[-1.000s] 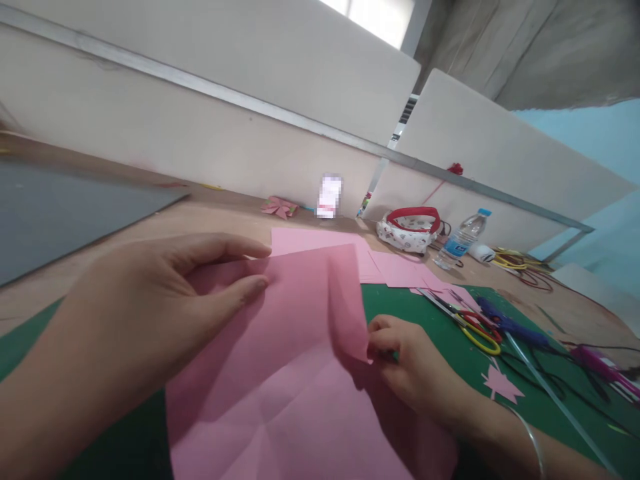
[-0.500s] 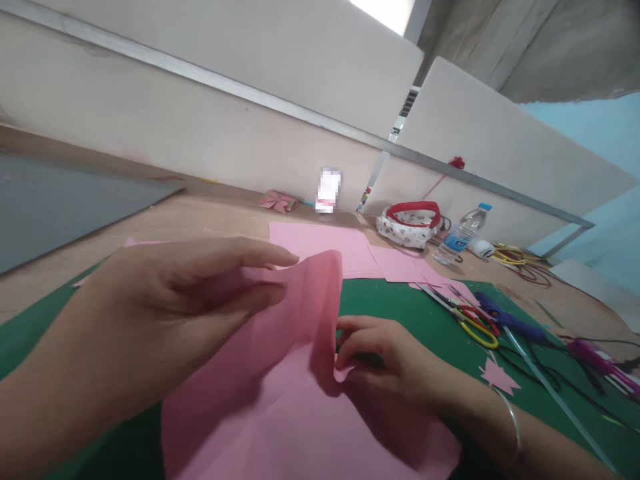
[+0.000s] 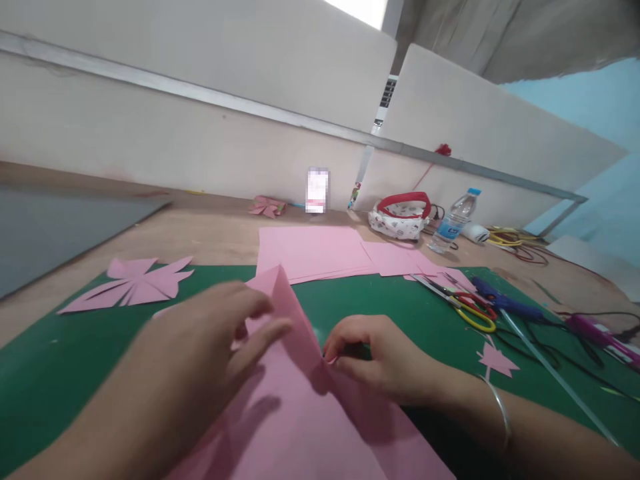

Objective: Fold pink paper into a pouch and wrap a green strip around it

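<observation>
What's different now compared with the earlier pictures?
The right hand has moved leftward, carrying the pinched part of the pink sheet along. The left hand has dropped nearer the person, revealing more of the cut pink paper flower; that hand's grip is unclear. The water bottle and pouch stayed put.

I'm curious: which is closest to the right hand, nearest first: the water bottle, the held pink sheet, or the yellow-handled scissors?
1. Held pink sheet: pinched by the right hand.
2. Yellow-handled scissors: to its right, farther back.
3. Water bottle: behind both.
</observation>
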Demonstrator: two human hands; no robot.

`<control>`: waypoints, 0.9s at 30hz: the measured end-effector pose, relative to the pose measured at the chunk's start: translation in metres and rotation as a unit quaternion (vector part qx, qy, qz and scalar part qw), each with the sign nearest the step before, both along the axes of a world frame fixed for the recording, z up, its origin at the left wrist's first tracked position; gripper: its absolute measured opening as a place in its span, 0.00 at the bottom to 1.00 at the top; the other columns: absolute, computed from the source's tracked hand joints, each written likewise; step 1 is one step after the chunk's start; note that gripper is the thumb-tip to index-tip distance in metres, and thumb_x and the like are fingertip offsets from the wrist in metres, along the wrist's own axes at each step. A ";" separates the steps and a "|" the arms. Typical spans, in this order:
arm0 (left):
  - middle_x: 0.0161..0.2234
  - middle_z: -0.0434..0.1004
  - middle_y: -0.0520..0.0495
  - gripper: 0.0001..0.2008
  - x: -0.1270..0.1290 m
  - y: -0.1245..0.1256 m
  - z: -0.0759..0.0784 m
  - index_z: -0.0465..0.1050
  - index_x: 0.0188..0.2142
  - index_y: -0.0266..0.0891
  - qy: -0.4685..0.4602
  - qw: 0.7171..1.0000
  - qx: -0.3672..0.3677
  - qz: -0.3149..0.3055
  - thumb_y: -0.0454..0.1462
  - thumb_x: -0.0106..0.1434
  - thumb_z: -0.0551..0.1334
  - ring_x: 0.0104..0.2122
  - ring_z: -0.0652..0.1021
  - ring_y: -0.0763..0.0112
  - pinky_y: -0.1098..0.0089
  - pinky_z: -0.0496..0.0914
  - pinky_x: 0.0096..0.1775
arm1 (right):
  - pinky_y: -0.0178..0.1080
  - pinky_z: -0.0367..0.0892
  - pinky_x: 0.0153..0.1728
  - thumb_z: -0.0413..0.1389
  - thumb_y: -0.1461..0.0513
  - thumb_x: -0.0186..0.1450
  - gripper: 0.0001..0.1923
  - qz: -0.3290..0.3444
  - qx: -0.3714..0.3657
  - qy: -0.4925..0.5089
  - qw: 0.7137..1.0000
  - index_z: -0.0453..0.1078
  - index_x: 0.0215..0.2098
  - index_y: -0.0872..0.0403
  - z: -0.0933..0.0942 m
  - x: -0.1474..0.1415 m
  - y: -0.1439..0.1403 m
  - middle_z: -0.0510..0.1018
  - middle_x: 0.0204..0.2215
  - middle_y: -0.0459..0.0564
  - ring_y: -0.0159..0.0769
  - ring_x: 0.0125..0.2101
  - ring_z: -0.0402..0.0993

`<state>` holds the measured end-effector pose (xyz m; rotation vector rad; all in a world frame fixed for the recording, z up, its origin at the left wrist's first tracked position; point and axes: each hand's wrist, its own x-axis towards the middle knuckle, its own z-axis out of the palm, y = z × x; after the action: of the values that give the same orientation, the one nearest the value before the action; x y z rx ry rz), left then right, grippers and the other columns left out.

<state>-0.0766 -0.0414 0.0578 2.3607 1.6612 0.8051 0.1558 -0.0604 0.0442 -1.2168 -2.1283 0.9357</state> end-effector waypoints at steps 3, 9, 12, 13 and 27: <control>0.17 0.72 0.54 0.25 0.024 -0.008 -0.006 0.69 0.25 0.43 -0.109 0.937 -0.331 -0.030 0.59 0.60 0.50 0.17 0.74 0.66 0.67 0.65 0.23 | 0.34 0.67 0.37 0.56 0.75 0.57 0.09 0.042 0.061 0.010 0.997 0.76 0.31 0.61 -0.002 -0.002 -0.007 0.79 0.31 0.52 0.34 0.33 0.75; 0.18 0.73 0.53 0.13 0.045 -0.013 -0.015 0.67 0.20 0.40 -0.120 0.928 -0.348 -0.049 0.44 0.56 0.55 0.20 0.73 0.68 0.72 0.62 0.23 | 0.33 0.65 0.32 0.55 0.74 0.56 0.09 0.023 0.069 -0.043 0.996 0.75 0.30 0.59 -0.005 -0.006 -0.019 0.78 0.28 0.50 0.33 0.30 0.73; 0.17 0.70 0.53 0.17 0.047 -0.017 -0.013 0.65 0.17 0.40 -0.122 0.918 -0.375 -0.048 0.45 0.56 0.52 0.20 0.71 0.70 0.72 0.59 0.22 | 0.33 0.64 0.31 0.57 0.72 0.54 0.06 -0.015 0.052 -0.072 0.996 0.72 0.27 0.57 -0.003 -0.005 -0.021 0.76 0.28 0.48 0.33 0.30 0.72; 0.17 0.68 0.53 0.19 0.047 -0.020 -0.012 0.64 0.17 0.40 -0.123 0.910 -0.392 -0.043 0.48 0.57 0.51 0.19 0.69 0.70 0.72 0.58 0.21 | 0.33 0.65 0.33 0.58 0.71 0.54 0.05 -0.018 0.050 -0.064 0.997 0.71 0.27 0.57 -0.003 -0.005 -0.022 0.76 0.31 0.49 0.33 0.32 0.72; 0.24 0.76 0.52 0.08 0.051 -0.020 -0.014 0.68 0.26 0.42 -0.193 0.924 -0.329 -0.032 0.44 0.52 0.59 0.26 0.76 0.64 0.69 0.67 0.25 | 0.32 0.61 0.30 0.59 0.70 0.55 0.09 -0.009 0.038 -0.006 0.999 0.63 0.22 0.56 -0.001 -0.013 -0.026 0.73 0.27 0.46 0.30 0.29 0.68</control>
<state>-0.0260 -0.0617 0.0443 1.6598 1.3902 0.5339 0.1427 -0.0861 0.0431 -1.2049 -2.1374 0.8346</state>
